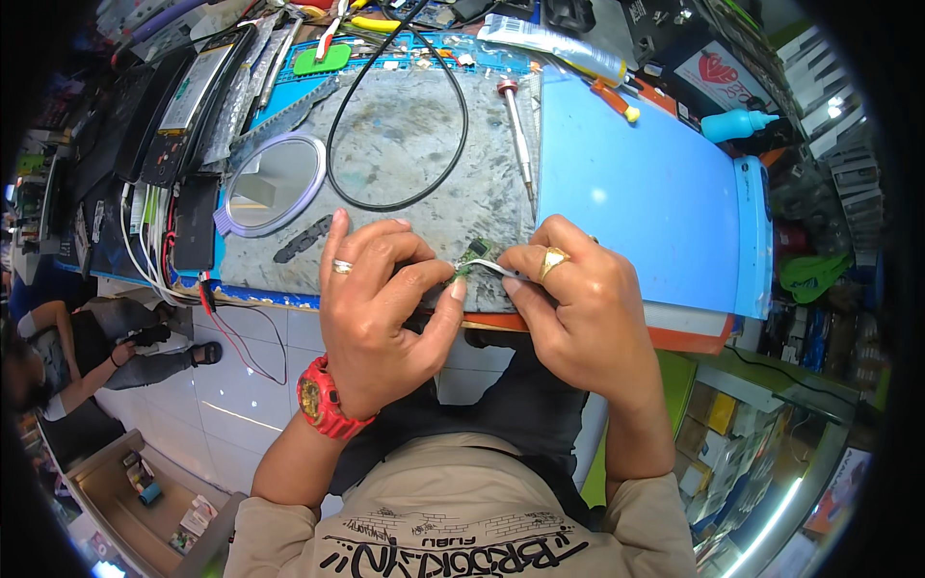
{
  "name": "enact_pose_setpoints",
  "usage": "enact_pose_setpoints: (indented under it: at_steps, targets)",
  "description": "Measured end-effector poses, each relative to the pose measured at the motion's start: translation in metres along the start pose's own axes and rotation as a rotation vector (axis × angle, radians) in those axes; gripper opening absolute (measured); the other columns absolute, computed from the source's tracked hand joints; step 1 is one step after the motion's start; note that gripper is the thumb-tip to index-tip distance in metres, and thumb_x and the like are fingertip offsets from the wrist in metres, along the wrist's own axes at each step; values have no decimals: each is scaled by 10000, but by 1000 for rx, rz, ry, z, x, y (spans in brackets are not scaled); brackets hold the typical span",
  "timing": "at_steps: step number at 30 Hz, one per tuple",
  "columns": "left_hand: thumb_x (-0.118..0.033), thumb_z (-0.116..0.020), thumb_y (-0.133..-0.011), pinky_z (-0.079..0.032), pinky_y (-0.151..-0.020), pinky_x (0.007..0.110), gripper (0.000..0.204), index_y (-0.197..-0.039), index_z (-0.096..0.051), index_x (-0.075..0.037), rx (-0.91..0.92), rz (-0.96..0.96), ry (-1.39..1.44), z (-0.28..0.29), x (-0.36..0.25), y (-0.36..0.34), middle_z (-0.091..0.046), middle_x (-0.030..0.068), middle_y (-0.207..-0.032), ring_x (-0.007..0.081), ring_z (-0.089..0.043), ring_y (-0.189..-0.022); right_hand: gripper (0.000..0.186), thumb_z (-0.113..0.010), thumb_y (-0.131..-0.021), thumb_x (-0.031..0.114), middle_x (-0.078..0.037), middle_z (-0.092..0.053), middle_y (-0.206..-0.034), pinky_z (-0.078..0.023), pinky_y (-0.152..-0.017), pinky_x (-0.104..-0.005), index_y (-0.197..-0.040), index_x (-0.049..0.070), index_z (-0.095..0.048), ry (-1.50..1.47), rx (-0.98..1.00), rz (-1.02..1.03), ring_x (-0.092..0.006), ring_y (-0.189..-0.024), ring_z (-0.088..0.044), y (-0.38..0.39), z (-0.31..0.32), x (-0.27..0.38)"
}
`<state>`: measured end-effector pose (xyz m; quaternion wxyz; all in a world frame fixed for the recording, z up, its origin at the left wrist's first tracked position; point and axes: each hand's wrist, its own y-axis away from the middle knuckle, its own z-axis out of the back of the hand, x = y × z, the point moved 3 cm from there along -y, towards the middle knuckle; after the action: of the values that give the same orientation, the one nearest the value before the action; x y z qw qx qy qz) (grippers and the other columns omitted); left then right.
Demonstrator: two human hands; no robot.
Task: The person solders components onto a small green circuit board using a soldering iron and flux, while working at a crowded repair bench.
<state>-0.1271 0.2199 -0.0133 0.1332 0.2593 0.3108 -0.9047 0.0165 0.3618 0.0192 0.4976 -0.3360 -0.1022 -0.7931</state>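
A small green circuit board (478, 249) with a dark square chip is held at the mat's near edge by my left hand (390, 313), its thumb and fingertips closed on the board's lower left. My right hand (573, 308) pinches a slim pale metal tool (491, 264), whose bent end reaches across the board toward my left fingertips; its exact type is unclear. A dark flat part (301, 241) lies on the stained grey mat (395, 106), left of my left hand. A red-capped screwdriver (520, 135) lies upright in the picture, above the board.
A round mirror (273, 178), looped black cable (462, 125), tube (549, 43) and yellow-handled tool (617, 101) lie around the mat. Stacked phones (178, 125) and wires crowd the left, a blue pad (646, 212) the right. A seated person (77, 347) is at lower left.
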Motion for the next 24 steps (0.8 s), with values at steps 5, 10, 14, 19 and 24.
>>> enact_pose_setpoints:
  at_steps: [5,10,14,19,24]
  targets:
    - [-118,-874,-801,-352,-1240,641,141,-918,-798,-104,0,-2,-3,0,1,0,-700,43,-993,322,-708,-1129,135,-790,-885,66,-106,-649,-912,-542,-669,-471,-1019,70,-790,12,20,12,-356,-752,-692,0,1,1]
    - [-124,-875,-798,-354,-1237,645,146,-920,-797,-105,-9,1,4,0,0,-1,-699,42,-993,321,-706,-1137,219,-835,-816,-18,-106,-657,-871,-507,-613,-401,-1022,43,-791,36,-115,110,-293,-686,-659,9,-6,-3]
    - [-126,-875,-796,-352,-1238,645,148,-919,-795,-106,-13,0,-11,-1,0,1,-700,42,-993,322,-706,-1138,271,-815,-757,-11,-69,-625,-867,-480,-592,-394,-1011,79,-780,189,-227,195,-258,-674,-632,17,-14,-2]
    - [-92,-868,-809,-333,-1254,625,153,-931,-776,-91,-3,-3,8,0,0,0,-707,64,-999,345,-695,-1175,330,-768,-706,-16,-41,-592,-858,-462,-584,-387,-1015,100,-775,297,-285,241,-241,-673,-611,18,-16,2]
    - [-97,-861,-820,-330,-1252,629,163,-959,-776,-92,8,13,1,0,-2,1,-699,69,-1014,350,-687,-1180,312,-809,-770,1,-59,-641,-884,-497,-594,-384,-1067,95,-789,147,-263,197,-251,-696,-659,18,-12,-3]
